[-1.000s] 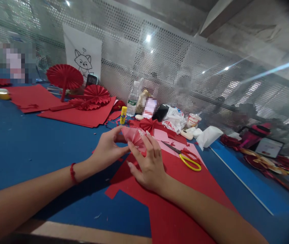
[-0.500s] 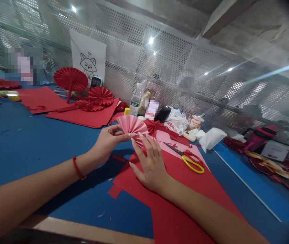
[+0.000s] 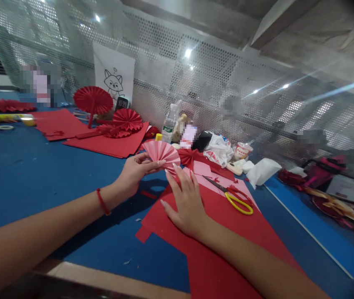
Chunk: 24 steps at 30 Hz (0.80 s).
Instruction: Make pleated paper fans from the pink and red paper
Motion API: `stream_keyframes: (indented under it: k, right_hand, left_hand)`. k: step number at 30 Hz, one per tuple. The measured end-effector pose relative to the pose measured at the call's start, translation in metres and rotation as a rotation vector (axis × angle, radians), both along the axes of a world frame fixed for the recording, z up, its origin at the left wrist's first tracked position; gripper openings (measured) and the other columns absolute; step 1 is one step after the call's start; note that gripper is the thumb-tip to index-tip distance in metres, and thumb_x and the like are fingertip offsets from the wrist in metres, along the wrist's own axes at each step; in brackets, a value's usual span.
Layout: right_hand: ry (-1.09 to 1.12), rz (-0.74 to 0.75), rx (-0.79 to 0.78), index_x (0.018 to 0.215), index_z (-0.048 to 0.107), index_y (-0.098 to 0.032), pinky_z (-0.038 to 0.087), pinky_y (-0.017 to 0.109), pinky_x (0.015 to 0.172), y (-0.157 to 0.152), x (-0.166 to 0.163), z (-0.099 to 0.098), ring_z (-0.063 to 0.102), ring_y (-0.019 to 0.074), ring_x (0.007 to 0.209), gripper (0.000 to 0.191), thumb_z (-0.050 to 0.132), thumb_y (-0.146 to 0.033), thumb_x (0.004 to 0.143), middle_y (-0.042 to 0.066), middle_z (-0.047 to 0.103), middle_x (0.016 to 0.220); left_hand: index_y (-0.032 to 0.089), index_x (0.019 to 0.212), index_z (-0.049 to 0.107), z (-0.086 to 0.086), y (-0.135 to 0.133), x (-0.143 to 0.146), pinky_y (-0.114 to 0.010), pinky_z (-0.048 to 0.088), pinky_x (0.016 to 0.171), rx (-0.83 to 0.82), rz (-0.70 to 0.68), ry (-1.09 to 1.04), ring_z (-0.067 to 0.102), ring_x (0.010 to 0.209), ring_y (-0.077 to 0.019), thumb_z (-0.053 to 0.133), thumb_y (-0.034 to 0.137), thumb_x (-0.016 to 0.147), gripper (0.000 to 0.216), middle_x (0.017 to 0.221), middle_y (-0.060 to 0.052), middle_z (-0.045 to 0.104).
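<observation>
A pleated pink paper fan (image 3: 163, 153) is spread in a part circle above the table. My left hand (image 3: 135, 172) pinches its left edge between thumb and fingers. Beside the fan's lower right edge, my right hand (image 3: 187, 201) has its fingers stretched out and apart, the fingertips at or close to the folds. Beneath the right hand lie sheets of red paper (image 3: 223, 224). Scissors (image 3: 234, 197) with one red and one yellow handle rest on the paper to the right. A pink sheet (image 3: 202, 168) lies behind them.
Finished-looking red paper fans (image 3: 93, 101) stand and lie on red sheets at the back left. A water bottle (image 3: 169, 124), a white plastic bag (image 3: 219, 149), a paper cup (image 3: 242, 150) and tissues (image 3: 262, 170) line the back. A perforated metal screen (image 3: 161, 62) rises behind the blue table (image 3: 55, 174).
The view has shifted slightly, so the scene sits a little further right. My left hand keeps hold of the fan; my right hand's fingers have moved slightly down and away from its folds.
</observation>
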State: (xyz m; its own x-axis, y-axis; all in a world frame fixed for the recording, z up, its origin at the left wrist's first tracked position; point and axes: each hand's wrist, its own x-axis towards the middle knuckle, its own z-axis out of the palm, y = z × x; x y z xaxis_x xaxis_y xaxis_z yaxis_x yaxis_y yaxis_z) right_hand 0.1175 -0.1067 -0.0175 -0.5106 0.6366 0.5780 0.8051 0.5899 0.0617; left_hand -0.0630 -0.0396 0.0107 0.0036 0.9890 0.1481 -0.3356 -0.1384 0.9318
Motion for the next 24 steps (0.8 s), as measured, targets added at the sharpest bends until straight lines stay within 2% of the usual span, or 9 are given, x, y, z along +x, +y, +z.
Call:
stream_keyframes:
  k: [5, 9, 11, 17, 20, 24]
  right_hand:
    - [0.183, -0.052, -0.078, 0.149, 0.028, -0.017, 0.025, 0.058, 0.115, 0.0041, 0.0024, -0.0042, 0.022, 0.0289, 0.146, 0.066, 0.052, -0.036, 0.09, 0.016, 0.027, 0.156]
    - [0.362, 0.03, -0.139, 0.15, 0.022, -0.02, 0.029, 0.054, 0.115, 0.0064, 0.0049, -0.0072, 0.032, 0.0252, 0.142, 0.067, 0.051, -0.035, 0.091, 0.013, 0.038, 0.151]
    - [0.419, 0.081, -0.158, 0.149, 0.025, -0.022, 0.031, 0.052, 0.114, 0.0065, 0.0056, -0.0074, 0.039, 0.024, 0.138, 0.064, 0.051, -0.034, 0.092, 0.012, 0.044, 0.147]
    - [0.439, 0.207, -0.185, 0.139, 0.041, -0.024, 0.034, 0.048, 0.112, 0.0043, 0.0057, -0.0034, 0.052, 0.0217, 0.126, 0.049, 0.052, -0.028, 0.092, 0.008, 0.057, 0.134]
    - [0.396, 0.255, -0.194, 0.139, 0.041, -0.025, 0.032, 0.047, 0.113, 0.003, 0.005, -0.0018, 0.054, 0.0203, 0.122, 0.048, 0.052, -0.026, 0.092, 0.006, 0.06, 0.131]
    - [0.373, 0.255, -0.21, 0.141, 0.04, -0.026, 0.032, 0.047, 0.113, 0.0041, 0.0054, -0.0024, 0.051, 0.0216, 0.126, 0.052, 0.054, -0.026, 0.091, 0.007, 0.057, 0.133]
  left_hand:
    - [0.013, 0.066, 0.06, 0.0015, 0.0008, -0.0017, -0.022, 0.056, 0.069, -0.029, 0.009, -0.066, 0.067, 0.067, -0.012, 0.091, 0.025, 0.051, 0.036, 0.067, 0.001, 0.065]
    - [0.014, 0.065, 0.059, -0.0001, 0.002, -0.003, -0.026, 0.057, 0.074, -0.045, -0.038, -0.08, 0.069, 0.069, -0.0145, 0.091, 0.026, 0.054, 0.036, 0.068, 0.0, 0.066]
    - [0.015, 0.065, 0.058, -0.0009, 0.0022, -0.0034, -0.028, 0.057, 0.077, -0.057, -0.048, -0.084, 0.07, 0.071, -0.0157, 0.09, 0.026, 0.055, 0.036, 0.069, -0.001, 0.068]
    - [0.014, 0.069, 0.061, -0.0024, 0.0029, -0.003, -0.023, 0.057, 0.07, -0.088, -0.052, -0.081, 0.07, 0.07, -0.0149, 0.092, 0.029, 0.052, 0.038, 0.071, -0.003, 0.07]
    - [0.013, 0.074, 0.064, -0.0034, 0.0043, -0.0023, -0.02, 0.055, 0.064, -0.128, -0.059, -0.078, 0.069, 0.064, -0.0126, 0.093, 0.03, 0.048, 0.043, 0.069, -0.002, 0.069]
    - [0.013, 0.072, 0.064, -0.0041, 0.0052, -0.0017, -0.023, 0.057, 0.067, -0.157, -0.072, -0.116, 0.07, 0.066, -0.0142, 0.095, 0.03, 0.043, 0.046, 0.073, -0.003, 0.071]
